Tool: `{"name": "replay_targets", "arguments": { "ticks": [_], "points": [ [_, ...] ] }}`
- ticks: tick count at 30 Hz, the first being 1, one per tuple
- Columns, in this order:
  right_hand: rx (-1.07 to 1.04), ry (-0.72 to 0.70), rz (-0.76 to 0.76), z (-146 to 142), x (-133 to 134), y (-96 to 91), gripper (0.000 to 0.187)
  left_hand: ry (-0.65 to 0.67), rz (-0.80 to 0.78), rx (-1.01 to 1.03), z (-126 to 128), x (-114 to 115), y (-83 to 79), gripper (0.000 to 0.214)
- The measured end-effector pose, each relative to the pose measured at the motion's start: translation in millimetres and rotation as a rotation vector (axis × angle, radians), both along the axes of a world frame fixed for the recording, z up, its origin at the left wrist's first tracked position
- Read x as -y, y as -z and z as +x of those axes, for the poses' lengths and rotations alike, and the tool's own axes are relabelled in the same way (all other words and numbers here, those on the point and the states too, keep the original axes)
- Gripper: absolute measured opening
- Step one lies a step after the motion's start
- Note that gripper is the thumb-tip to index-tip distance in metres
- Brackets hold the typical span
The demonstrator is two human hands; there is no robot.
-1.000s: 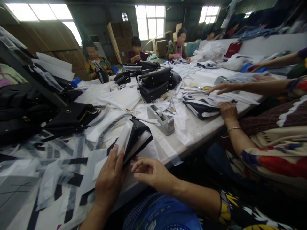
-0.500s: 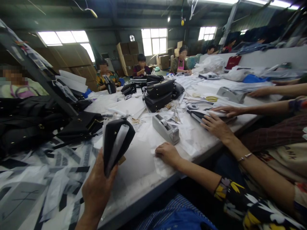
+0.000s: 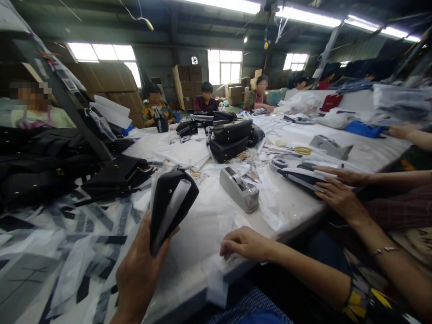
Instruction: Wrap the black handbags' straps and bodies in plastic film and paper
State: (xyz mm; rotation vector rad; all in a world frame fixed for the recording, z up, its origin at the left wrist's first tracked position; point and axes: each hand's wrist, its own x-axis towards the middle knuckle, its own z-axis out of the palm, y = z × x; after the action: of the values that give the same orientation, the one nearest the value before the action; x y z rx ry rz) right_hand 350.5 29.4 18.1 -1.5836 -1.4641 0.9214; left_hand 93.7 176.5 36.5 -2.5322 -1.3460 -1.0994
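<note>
My left hand [image 3: 138, 274] grips a small black purse [image 3: 170, 204] and holds it upright above the table; white paper sticks out of its open mouth. My right hand [image 3: 245, 243] rests near the table's front edge with its fingers curled onto a sheet of white tissue paper [image 3: 216, 225]. A grey tape dispenser [image 3: 239, 189] stands just beyond that hand.
A co-worker's two hands [image 3: 337, 189] lie on a black bag part [image 3: 300, 176] at the right. Black handbags are stacked at mid-table [image 3: 232, 137] and piled at the left [image 3: 50, 166]. Clear wrappers with black strips [image 3: 67, 238] cover the near left. Several people sit at the far end.
My left hand has lifted the purse off the table and stood it upright. My right hand moved from beside the purse to the tissue paper at the table's edge. The view has tilted up.
</note>
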Motion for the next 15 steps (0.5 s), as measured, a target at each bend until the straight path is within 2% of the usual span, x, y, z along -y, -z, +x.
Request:
{"name": "replay_targets", "arguments": {
  "ticks": [3,4,5,7,9,15],
  "points": [
    [0.309,0.257,0.122,1,-18,8.3,0.022,0.017,0.017,-0.022,0,-1,3.1,0.075],
    [0.423,0.297,0.161,4,-28,11.0,0.022,0.017,0.018,-0.028,0,-1,3.5,0.075],
    [0.512,0.276,0.173,7,-38,13.7,0.030,0.013,0.016,-0.034,0,-1,3.6,0.074],
    [0.595,0.140,0.141,13,-55,18.6,0.049,0.008,0.011,-0.036,-1,-1,3.4,0.074],
    [0.582,0.027,0.101,17,-66,22.3,0.054,0.016,0.012,-0.025,-1,0,3.0,0.074],
    [0.362,-0.086,0.037,23,-79,21.4,0.009,0.052,0.009,-0.007,-1,1,-0.2,0.078]
  ]
}}
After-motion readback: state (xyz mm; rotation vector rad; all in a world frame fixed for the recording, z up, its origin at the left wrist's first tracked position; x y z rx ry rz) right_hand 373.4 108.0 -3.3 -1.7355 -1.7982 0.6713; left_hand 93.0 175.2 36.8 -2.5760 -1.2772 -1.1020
